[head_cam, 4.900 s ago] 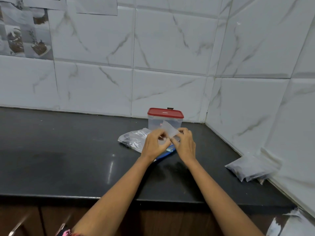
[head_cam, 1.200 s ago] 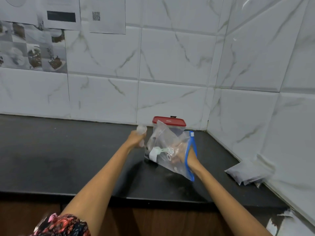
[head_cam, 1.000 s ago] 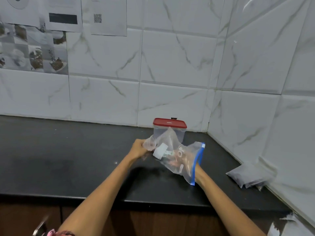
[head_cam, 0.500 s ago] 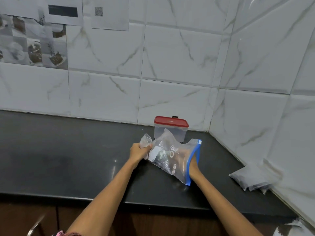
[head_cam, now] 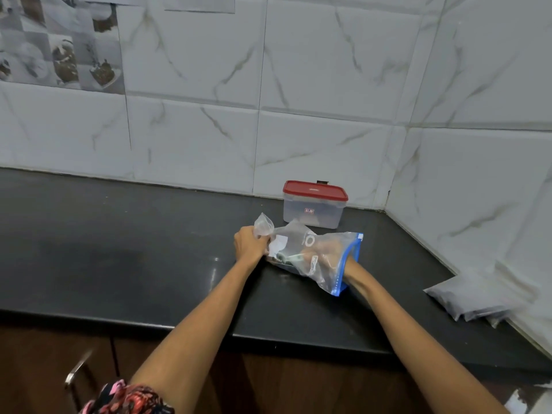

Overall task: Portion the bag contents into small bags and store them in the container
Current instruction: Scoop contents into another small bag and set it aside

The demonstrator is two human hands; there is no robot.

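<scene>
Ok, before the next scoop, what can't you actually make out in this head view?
- Right hand: inside the large zip bag, blurred by the plastic; grip unclear.
- Bag contents: dark bits, too small to identify.
- Small bag in the left hand: whether anything is in it.
- Container: red lid on, frosted walls hide the inside.
- Pouches by the right wall: blurred, count uncertain.

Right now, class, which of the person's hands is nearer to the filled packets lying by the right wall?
Right. The right hand, inside the zip bag, sits closer to the packets; the left hand is farther left.
</scene>
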